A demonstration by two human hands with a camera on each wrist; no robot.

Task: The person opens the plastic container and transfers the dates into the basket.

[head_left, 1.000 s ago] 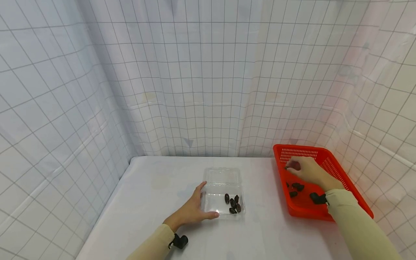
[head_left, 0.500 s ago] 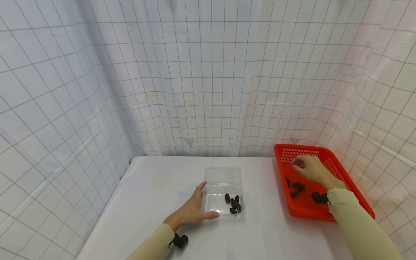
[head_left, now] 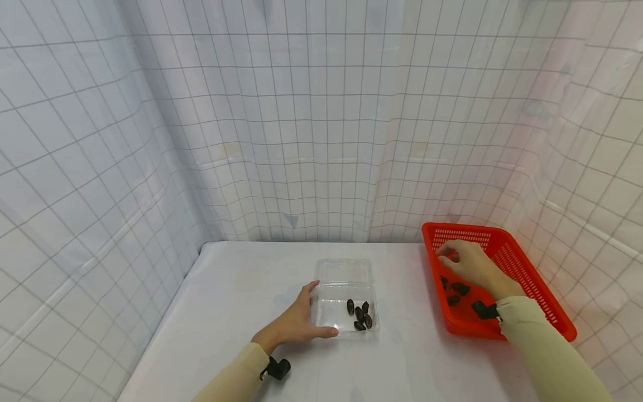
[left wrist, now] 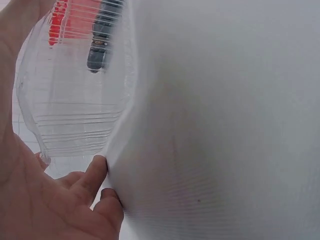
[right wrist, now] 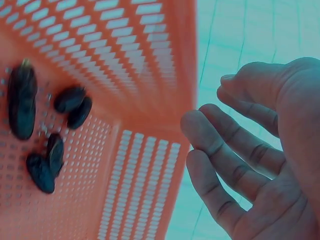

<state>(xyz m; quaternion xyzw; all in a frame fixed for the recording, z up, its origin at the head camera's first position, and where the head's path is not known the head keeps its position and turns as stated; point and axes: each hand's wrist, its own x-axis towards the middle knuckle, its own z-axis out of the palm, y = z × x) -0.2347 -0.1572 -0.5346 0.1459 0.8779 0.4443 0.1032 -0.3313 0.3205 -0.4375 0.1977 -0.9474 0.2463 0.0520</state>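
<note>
A clear plastic box point(head_left: 329, 312) lies with its lid folded back; several dark brown dates point(head_left: 359, 314) sit in its right part. My left hand point(head_left: 296, 325) grips the box's left side, thumb along the front edge and forefinger near the hinge. In the left wrist view, the fingertips point(left wrist: 97, 167) touch the box's lower edge. My right hand point(head_left: 472, 265) hovers over the red basket point(head_left: 467, 330), its fingers loosely bent with nothing between them. Several more dates point(head_left: 459, 288) lie on the basket floor, and the right wrist view shows these dates point(right wrist: 22, 102) apart from the fingers.
A white cloth point(head_left: 241, 279) covers the table. Behind it and at both sides hang white sheets point(head_left: 321, 139) with a grid pattern. The basket stands close to the right sheet, with perforated walls.
My right hand shifted slightly right, then back left over the basket. A dark piece at its fingertips one second ago no longer shows there. The left hand and box stayed still.
</note>
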